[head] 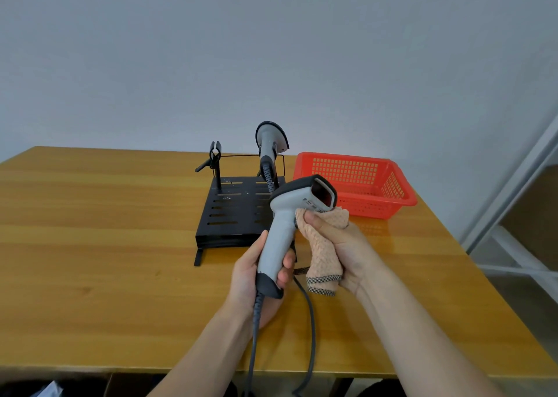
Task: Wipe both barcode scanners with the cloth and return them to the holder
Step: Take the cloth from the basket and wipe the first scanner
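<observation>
While my left hand [256, 273] is wrapped around the grey handle of one barcode scanner [290, 224], I keep it upright above the wooden table [105, 245] so its dark window faces away and to the right, where the cloth can reach the head. My right hand [335, 245] is closed on the peach cloth [324, 245], bunched in the fist and pressed against the underside of the scanner head, just below the window; that looks to me like the wiping stroke on this unit in progress. Its cable [311, 330] trails down past the near table edge, so I judge I should keep the grip low on the handle to leave the head free. I count two scanners: the one in hand and a second scanner [269, 143] seated in the right cradle of the black holder [229, 215], head up, its coiled lead running down behind. I count two cradles on that holder; the left cradle [215, 155] stands vacant, presumably waiting for the unit I hold. One cloth, one red basket [356, 185] to the right of the holder, apparently with nothing in it. Whether the seated scanner has been wiped I cannot tell.
</observation>
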